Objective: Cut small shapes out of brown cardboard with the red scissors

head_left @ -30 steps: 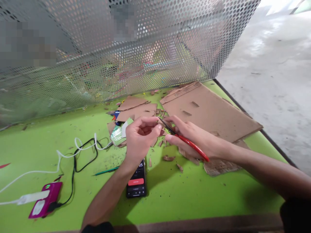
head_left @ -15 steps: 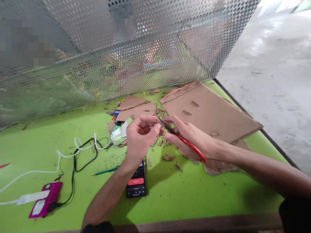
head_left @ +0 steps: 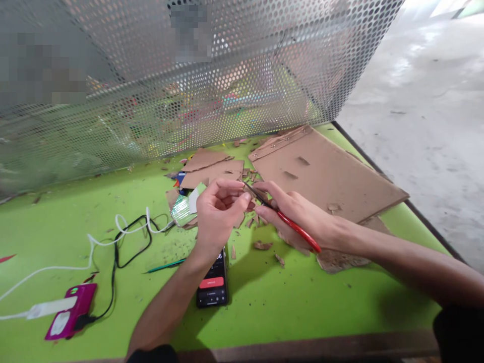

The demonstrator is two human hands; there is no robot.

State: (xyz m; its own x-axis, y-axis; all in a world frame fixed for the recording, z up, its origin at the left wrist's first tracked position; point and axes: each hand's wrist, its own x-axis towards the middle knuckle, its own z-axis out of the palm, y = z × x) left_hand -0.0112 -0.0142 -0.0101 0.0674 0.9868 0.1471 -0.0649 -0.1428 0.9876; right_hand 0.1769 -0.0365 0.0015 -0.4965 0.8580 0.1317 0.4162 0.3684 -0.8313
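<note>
Red-handled, with dark metal jaws, the hand tool [head_left: 293, 225] sits in the right grip [head_left: 302, 210], fingers and thumb wrapped around it. Its tip reaches into the left grip [head_left: 217, 217], where thumb and forefinger pinch what appears to be a small cardboard piece [head_left: 247, 189], mostly hidden by the fingertips. From where I stand, I cannot confirm whether the tip touches the piece.

Principal hazard: the tip lies just beside the left fingertips. In my judgement, a slip of the tool or a twist of the piece could nick a finger, the cause being how little of the piece shows outside the pinch. Secondary hazard: too hard a squeeze may crush or tear the card. Should the pinch loosen, the piece could drop among the loose scraps [head_left: 262, 245] below the grips and be hard to pick out.

Also noted: a lit phone [head_left: 212, 282] lies on the green surface [head_left: 272, 307] below the left grip; lowering that wrist could knock it. The large cardboard sheet [head_left: 328, 176], beyond the right grip, presents little risk.
</note>
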